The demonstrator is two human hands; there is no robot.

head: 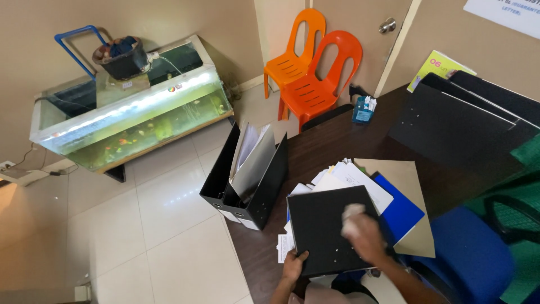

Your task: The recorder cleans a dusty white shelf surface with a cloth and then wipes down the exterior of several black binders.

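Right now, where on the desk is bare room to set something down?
Bare desk lies between the upright binders, the blue tissue box and the paper pile. Near both hands it is crowded with the black binder.

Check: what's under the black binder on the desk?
Under the black binder: loose white papers fanning out, a blue folder, a brown envelope. Anything directly beneath its middle is covered.

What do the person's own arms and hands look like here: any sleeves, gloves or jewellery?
Both forearms are bare as far as the bottom edge of the head view, with no sleeves in sight. The left hand wears no glove, and no ring or watch shows on it. The right hand is motion-blurred; no glove or wristband can be made out, but finer detail is too smeared to tell.
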